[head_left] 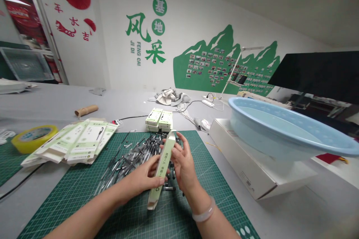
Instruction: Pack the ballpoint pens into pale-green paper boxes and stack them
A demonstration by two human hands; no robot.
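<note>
Between both hands I hold a narrow light-green and white cardboard box [163, 158], tilted, its printed side towards me and its lower end flap open. My left hand [153, 174] grips it near the lower half, thumb on the printed face. My right hand [181, 157] has its fingers around the upper end. Beneath and behind the box lies a heap of pens [131, 160], dark and clear with metal parts, on a green cutting mat [84, 198]. The fingers behind the box are partly hidden.
Flattened boxes [84, 140] and a yellow tape roll [35, 138] lie left. Stacked finished-looking boxes [159, 118] stand beyond the pens. At right, a blue basin [252, 134] rests on a white carton [246, 168]. A cardboard tube [86, 110], cloths [171, 98] and cables are farther back.
</note>
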